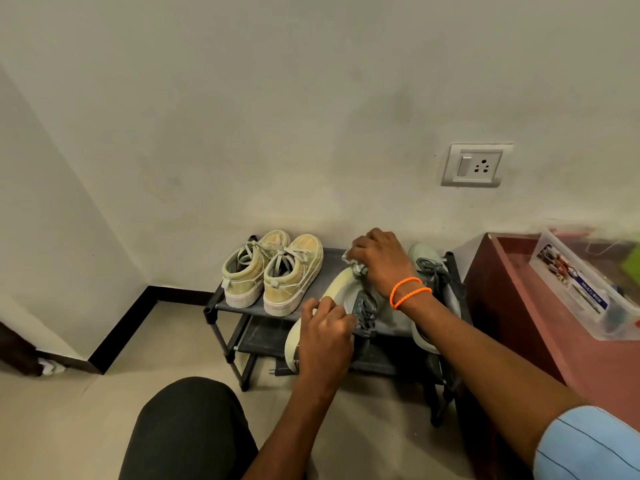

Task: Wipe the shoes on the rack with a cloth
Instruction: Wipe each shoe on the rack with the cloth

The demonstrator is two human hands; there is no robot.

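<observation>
Shoes (294,268), four of them, up on the top shelf of the dark rack (221,304), pushed against the wall. Set low by the floor, so easy to reach from a crouch. Beside it on the right, a red worktop (519,306) with a clear plastic box (571,289) on top, probably not needed for this job.

On the left of the shelf, a tan pair (273,271), side by side, heels toward the camera, laces tied, touched by no hand. Maybe waiting for a turn, maybe done already; cannot tell which.

On the right, a pale shoe (337,285) with grey laces, tipped over on its side and hanging partly past the front edge of the shelf, most likely to bring its side and sole edge up to the cloth. Just behind the right arm, its partner (426,258), left lying on the shelf.

Left hand (325,337) curled round the heel end of the tipped shoe, gripping to stop any sliding about. Right hand (381,261) bunched round a small grey cloth (353,263), pressing it down on the toe end, fingers tucked in to keep the cloth in a tight wad for rubbing. Two orange bands (408,292) on that wrist.
</observation>
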